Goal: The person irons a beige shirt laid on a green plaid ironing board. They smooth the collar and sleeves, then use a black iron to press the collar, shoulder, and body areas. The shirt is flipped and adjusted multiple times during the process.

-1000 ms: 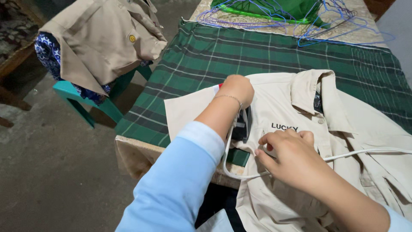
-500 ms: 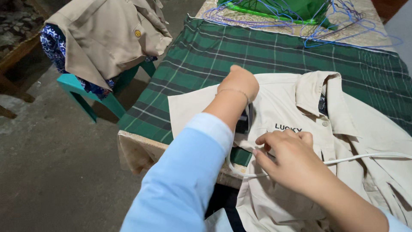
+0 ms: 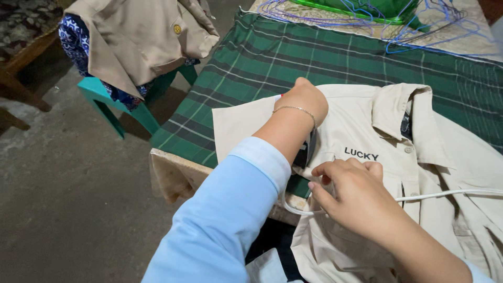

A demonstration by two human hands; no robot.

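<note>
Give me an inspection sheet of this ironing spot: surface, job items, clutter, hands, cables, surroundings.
Surface: green plaid cloth over the table.
Job's things: beige shirt laid flat; dark iron, mostly hidden by the forearm.
Clutter: wire hangers at the far edge.
Hands: left hand grips the iron; right hand pinches the shirt front.
Cables: white cord crosses the shirt.
Surroundings: teal stool piled with tan clothes; concrete floor.

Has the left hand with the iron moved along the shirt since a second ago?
Yes, slightly. The left hand has slid away from the person, up the shirt, widening its gap to the right hand. The camera shifted too.
</note>
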